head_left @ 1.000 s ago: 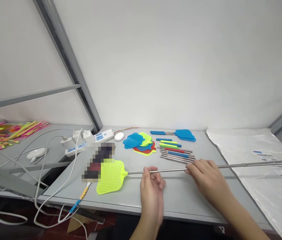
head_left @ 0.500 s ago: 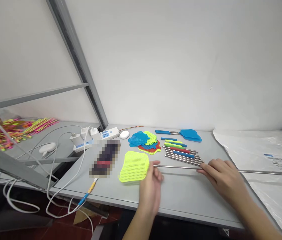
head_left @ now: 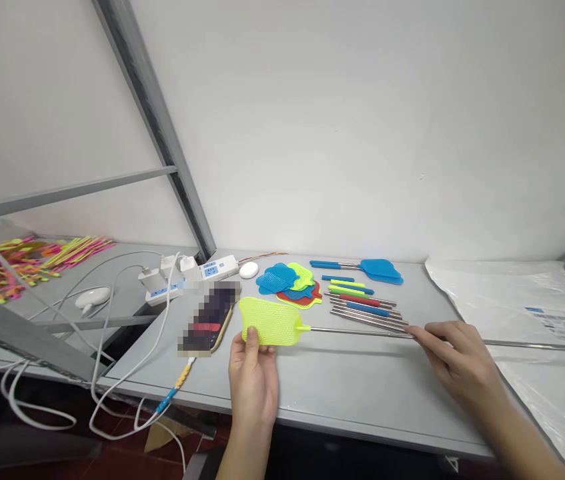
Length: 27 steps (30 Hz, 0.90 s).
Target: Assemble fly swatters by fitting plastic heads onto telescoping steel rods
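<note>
A yellow-green fly swatter head (head_left: pixel 277 320) is fixed to a long thin metal rod (head_left: pixel 352 331). My left hand (head_left: pixel 255 377) grips the mesh head by its lower edge, thumb on top. Around the rod, farther right, the fingers of my right hand (head_left: pixel 457 357) are closed; the rod runs on past them over the plastic bag. Just behind lie several metal rods (head_left: pixel 369 319) and coloured handles (head_left: pixel 362 301). Loose blue, yellow, and red swatter heads (head_left: pixel 278 278) are piled behind the held one. Blue swatters (head_left: pixel 381 269) with rods and a handle lie at the back.
A phone (head_left: pixel 212 317) on a cable lies at left, its screen blurred out. Behind it are a power strip (head_left: pixel 219 268) and a round white device (head_left: pixel 249 270). White plastic bags (head_left: pixel 527 293) cover the right side. A metal frame post (head_left: pixel 162 127) stands left, with colourful sticks (head_left: pixel 77 257) beyond.
My left hand has shifted left from the neck of the swatter to its mesh head. The head has tilted, and my right hand has slid slightly right along the rod.
</note>
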Each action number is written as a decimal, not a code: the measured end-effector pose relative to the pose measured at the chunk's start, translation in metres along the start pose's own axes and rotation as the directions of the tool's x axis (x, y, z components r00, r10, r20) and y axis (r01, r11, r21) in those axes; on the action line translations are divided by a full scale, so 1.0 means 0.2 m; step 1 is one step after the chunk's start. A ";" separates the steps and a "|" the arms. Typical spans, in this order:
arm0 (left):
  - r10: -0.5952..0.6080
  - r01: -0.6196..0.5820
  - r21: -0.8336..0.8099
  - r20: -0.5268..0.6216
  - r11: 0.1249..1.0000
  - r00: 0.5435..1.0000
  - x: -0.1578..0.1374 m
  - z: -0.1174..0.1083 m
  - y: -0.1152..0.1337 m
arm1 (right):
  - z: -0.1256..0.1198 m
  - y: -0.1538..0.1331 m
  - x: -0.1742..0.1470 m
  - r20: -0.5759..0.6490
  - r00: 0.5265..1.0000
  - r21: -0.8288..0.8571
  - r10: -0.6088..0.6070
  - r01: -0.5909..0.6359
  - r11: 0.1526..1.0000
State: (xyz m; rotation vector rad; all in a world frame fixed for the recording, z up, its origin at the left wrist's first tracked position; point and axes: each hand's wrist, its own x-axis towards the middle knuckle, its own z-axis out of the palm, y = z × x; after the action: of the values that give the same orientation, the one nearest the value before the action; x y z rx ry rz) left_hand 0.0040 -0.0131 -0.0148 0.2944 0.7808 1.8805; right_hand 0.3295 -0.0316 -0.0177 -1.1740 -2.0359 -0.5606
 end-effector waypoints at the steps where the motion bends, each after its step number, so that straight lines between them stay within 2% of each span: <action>1: 0.017 -0.017 0.008 -0.013 1.000 1.000 0.01 -0.01 0.00 | 0.00 0.00 0.00 -0.003 1.000 0.033 0.005 -0.005 0.999; 7: 0.025 -0.020 0.132 -0.034 0.991 0.999 -0.01 -0.01 -0.01 | -0.01 -0.01 0.00 -0.007 1.000 0.066 0.024 -0.024 0.998; 11: -0.025 0.013 0.156 0.072 0.988 0.997 0.01 0.00 0.04 | 0.00 0.01 -0.01 -0.022 1.000 0.020 0.003 -0.003 1.000; 14: -0.058 0.012 0.254 0.173 0.967 0.983 0.03 -0.01 0.08 | 0.00 0.02 -0.02 -0.018 1.000 -0.002 -0.001 0.001 1.000; 19: -0.066 -0.019 0.418 0.187 0.908 0.980 0.06 -0.05 0.10 | 0.00 0.03 -0.04 -0.008 1.000 -0.020 -0.007 0.007 1.000; 22: -0.021 -0.085 0.555 0.182 0.828 0.983 0.08 -0.09 0.12 | 0.00 0.03 -0.05 -0.001 1.000 -0.070 0.011 -0.011 0.997; 25: 0.041 -0.195 0.709 0.229 0.678 0.973 0.10 -0.12 0.13 | 0.00 -0.01 -0.03 0.018 1.000 -0.085 -0.018 0.019 0.996; 27: 0.085 -0.298 0.764 0.306 0.572 0.948 0.11 -0.12 0.13 | 0.00 -0.03 -0.01 0.025 0.999 -0.071 -0.047 0.048 0.996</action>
State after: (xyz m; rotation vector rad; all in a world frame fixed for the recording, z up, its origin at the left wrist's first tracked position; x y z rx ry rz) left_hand -0.0368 -0.0091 -0.0203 1.2112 1.4579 1.5099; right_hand 0.3241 -0.0360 -0.0194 -1.1812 -2.0834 -0.6502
